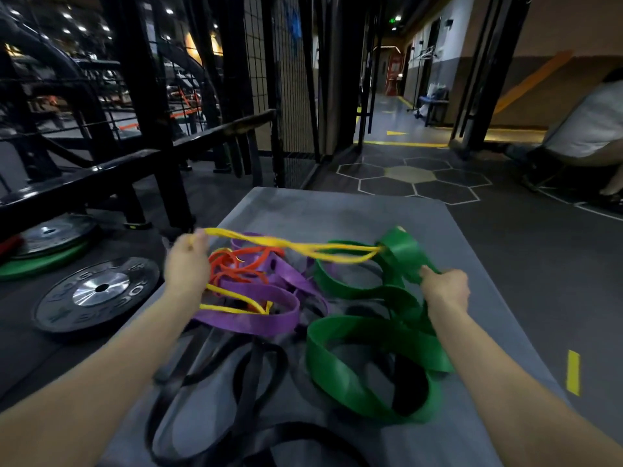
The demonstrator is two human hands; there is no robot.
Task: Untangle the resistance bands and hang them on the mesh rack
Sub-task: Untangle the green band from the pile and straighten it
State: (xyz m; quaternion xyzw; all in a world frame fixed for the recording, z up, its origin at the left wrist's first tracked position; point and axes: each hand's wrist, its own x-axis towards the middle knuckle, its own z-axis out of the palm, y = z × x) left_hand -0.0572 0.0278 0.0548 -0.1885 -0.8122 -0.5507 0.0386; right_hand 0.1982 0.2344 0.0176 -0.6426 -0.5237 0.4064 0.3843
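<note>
A tangle of resistance bands lies on a grey mat [337, 210]. My left hand [187, 264] pinches a thin yellow band [303, 248], which stretches taut to the right and loops through a wide green band [367, 335]. My right hand [445, 288] grips that green band near its raised top fold. Under the yellow band lie an orange band [236, 261] and a purple band [256, 318]. Black bands [249, 375] sprawl on the near part of the mat. The mesh rack [283, 79] stands upright beyond the mat's far left corner.
Black weight plates [97, 294] and a green plate [37, 262] lie on the floor to the left, beside a black metal frame [151, 129]. A seated person [586, 129] is at the far right. A corridor opens straight behind the mat.
</note>
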